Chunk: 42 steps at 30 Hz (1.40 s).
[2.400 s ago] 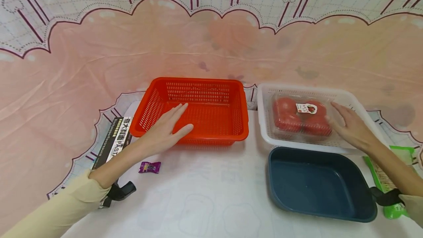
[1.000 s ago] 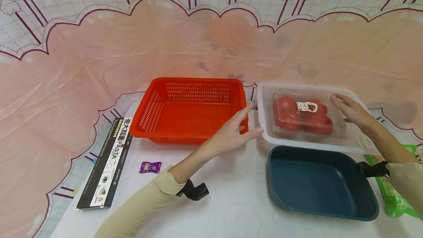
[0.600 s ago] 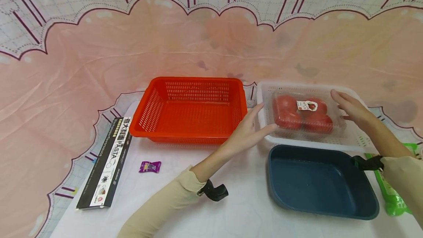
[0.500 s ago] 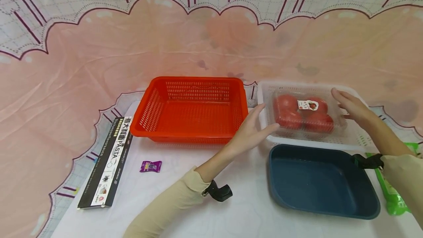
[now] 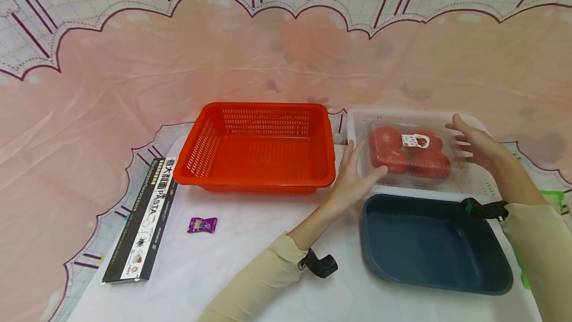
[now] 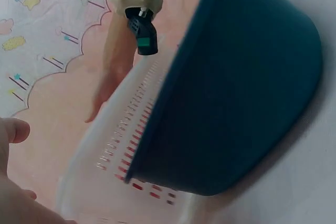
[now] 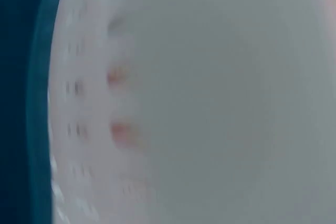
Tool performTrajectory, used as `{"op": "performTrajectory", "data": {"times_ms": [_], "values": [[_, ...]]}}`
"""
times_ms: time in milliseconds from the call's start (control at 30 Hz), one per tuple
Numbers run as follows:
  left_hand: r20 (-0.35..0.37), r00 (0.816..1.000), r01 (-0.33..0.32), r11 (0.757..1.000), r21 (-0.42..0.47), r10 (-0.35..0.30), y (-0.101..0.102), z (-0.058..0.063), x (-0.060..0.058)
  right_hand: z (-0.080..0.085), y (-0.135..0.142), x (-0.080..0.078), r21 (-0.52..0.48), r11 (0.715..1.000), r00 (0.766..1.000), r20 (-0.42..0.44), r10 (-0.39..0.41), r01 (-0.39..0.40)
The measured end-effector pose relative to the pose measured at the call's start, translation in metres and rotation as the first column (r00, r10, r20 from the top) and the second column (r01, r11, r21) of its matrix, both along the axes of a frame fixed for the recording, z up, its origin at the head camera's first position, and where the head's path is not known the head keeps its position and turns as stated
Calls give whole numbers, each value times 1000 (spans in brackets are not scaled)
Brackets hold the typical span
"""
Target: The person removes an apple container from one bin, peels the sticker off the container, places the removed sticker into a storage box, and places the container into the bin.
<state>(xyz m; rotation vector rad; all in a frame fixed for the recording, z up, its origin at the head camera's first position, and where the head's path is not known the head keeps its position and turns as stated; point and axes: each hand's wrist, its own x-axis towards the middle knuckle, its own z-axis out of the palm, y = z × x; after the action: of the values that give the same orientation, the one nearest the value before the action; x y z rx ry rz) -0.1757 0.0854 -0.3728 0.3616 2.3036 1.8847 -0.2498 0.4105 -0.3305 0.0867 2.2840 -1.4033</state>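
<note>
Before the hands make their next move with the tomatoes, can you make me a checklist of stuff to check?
1. Tomato pack inside the white basket: ok.
2. Left hand free: ok, it holds nothing, with thumb and fingers spread near the basket's left front corner.
3. Right hand free: ok, it holds nothing, near the pack's right end.
4. Good grip on the pack: not ok, neither hand is wrapped around it.
5. Pack's lid snapped tight: cannot tell, the catch is too small to see.
6. Blue tub off the pack: ok, it stands in front of the basket.
</note>
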Motion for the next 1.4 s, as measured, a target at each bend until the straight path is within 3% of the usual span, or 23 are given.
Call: {"op": "performTrajectory", "data": {"times_ms": [233, 533, 767, 1133, 1400], "values": [[-6, 999, -53, 999, -7, 53, 6, -12, -4, -9, 2, 0, -67, 996, 997, 43, -64, 67], [-3, 998, -66, 998, -19, 66, 7, -27, -10, -11, 4, 1, -87, 986, 980, 152, -126, 140], [-21, 998, -50, 999, 11, 51, 9, -34, -12, -8, 7, 6, 9, 998, 993, 100, -67, 67], [-37, 998, -56, 998, 0, 56, 9, -37, -12, -8, 8, 8, 81, 996, 997, 64, -51, 46], [-30, 997, -65, 998, -12, 64, 9, -37, -12, -5, 3, 12, 173, 983, 999, -13, -51, 52]]}}
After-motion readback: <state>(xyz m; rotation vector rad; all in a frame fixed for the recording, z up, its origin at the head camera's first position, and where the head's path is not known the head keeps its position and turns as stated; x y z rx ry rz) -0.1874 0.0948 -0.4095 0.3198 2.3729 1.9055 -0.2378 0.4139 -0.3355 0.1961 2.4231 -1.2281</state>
